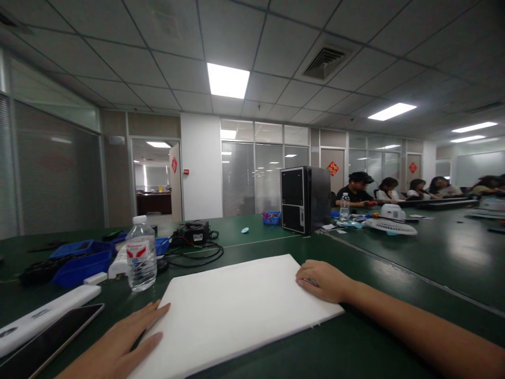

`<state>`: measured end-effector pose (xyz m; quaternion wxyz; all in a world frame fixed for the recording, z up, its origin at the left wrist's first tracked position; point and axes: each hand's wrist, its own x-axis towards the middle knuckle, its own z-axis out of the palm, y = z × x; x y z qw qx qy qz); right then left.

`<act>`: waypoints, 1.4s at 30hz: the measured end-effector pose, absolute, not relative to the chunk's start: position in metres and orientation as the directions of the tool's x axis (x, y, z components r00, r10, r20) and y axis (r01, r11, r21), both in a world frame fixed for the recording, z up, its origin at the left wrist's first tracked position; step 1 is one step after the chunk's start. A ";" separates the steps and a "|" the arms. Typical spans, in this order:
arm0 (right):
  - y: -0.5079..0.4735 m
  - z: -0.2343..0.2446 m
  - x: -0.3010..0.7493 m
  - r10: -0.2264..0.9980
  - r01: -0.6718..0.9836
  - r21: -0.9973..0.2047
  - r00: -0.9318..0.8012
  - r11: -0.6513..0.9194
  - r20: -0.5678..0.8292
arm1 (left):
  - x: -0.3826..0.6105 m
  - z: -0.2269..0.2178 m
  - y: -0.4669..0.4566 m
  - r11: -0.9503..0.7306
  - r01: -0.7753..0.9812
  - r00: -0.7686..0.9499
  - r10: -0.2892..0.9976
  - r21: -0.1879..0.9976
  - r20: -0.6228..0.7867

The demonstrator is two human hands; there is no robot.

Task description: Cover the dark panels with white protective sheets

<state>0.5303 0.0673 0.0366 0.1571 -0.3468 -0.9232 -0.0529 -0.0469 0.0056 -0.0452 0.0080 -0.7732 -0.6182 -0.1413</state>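
A flat white rectangular board (236, 310) with a thin visible edge lies in front of me on the green table (252, 242). My left hand (130, 337) rests along the board's left edge, fingers stretched out and thumb apart on its surface. At the right edge is my right hand (321, 281), its fingers curled over the rim of the board. Whether anything small sits under those fingers I cannot make out. A few tiny tabs stick out along the board's front edge near the right corner.
Left of the board stand a water bottle (141, 255), a black phone (53, 339), a long white case (47, 316) and blue trays (82, 268). Behind are a black adapter with cables (197, 234) and a computer tower (305, 200). Several people sit at the far right.
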 end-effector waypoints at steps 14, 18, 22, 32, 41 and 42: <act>0.052 0.046 0.521 0.479 0.480 -0.072 -0.829 0.874 0.289 | -0.051 -0.048 0.005 -0.212 0.966 0.182 0.963 0.145 0.197; 0.044 0.045 0.513 0.422 0.393 -0.157 -0.873 0.906 0.246 | -0.048 -0.046 0.004 -0.218 0.966 0.191 0.963 0.136 0.189; 0.041 0.042 0.505 0.422 0.385 -0.220 -0.893 0.896 0.156 | -0.047 -0.045 0.003 -0.226 0.966 0.198 0.959 0.125 0.202; 0.038 0.041 0.505 0.420 0.392 -0.151 -0.867 0.907 0.267 | -0.048 -0.045 0.006 -0.218 0.968 0.197 0.968 0.126 0.157; 0.040 0.041 0.501 0.226 0.262 0.052 -0.905 0.964 0.360 | -0.050 -0.047 0.007 -0.228 0.957 0.198 0.965 0.177 0.172; 0.041 0.041 0.501 0.199 0.246 0.084 -0.907 0.966 0.372 | -0.050 -0.047 0.007 -0.235 0.955 0.202 0.962 0.182 0.185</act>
